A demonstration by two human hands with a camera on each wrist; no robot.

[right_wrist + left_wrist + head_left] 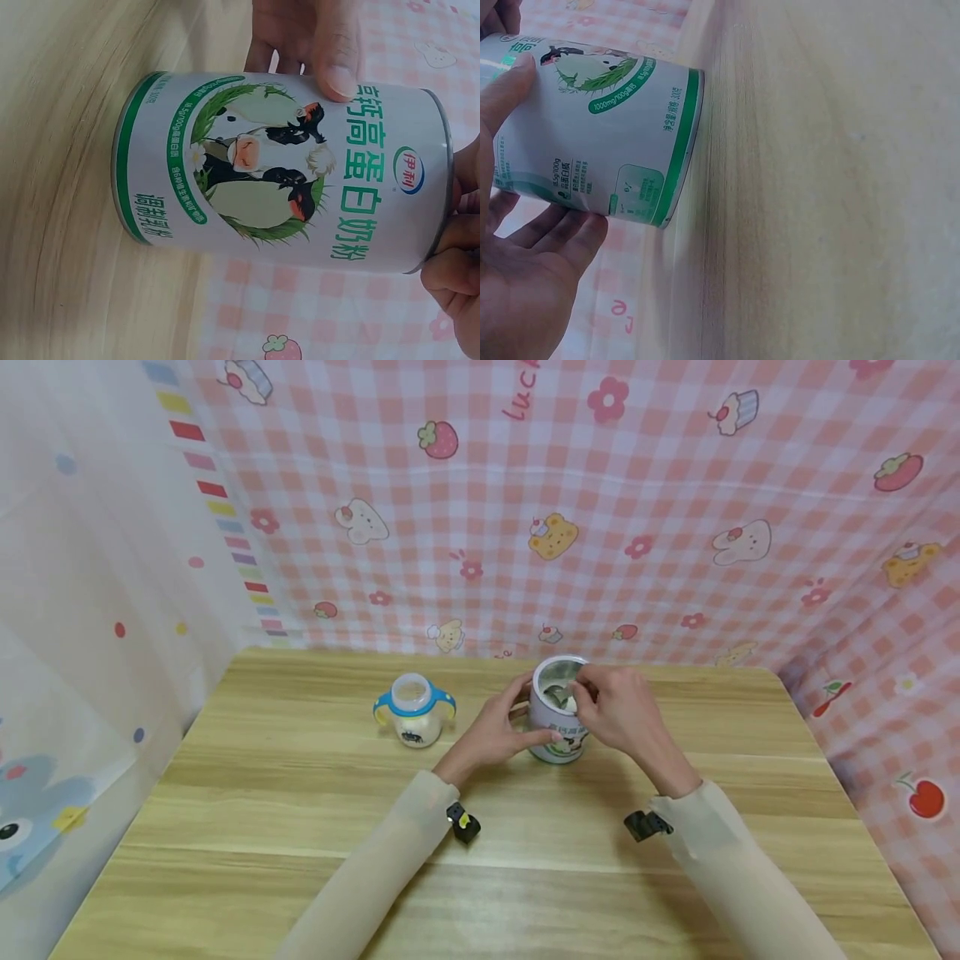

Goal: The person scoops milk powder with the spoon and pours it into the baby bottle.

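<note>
A white milk powder can (557, 727) with a cow picture (259, 161) and a green bottom band stands upright on the table, its top uncovered. My left hand (495, 727) grips the can's side, thumb across the front label and fingers behind. At the mouth, my right hand (618, 706) has curled fingers dipping over the rim. Beneath those fingertips shows a small white piece, seemingly a scoop (572, 703), mostly hidden by the hand. The right wrist view shows the right-hand fingers (450, 270) bent at the rim; the scoop is out of sight there.
Left of the can stands a baby bottle (417, 727) with a blue collar and two side handles, its top uncovered. The wooden table (525, 877) ends at a pink checked cloth (487, 527) behind. A white curtain (112, 610) hangs at the left.
</note>
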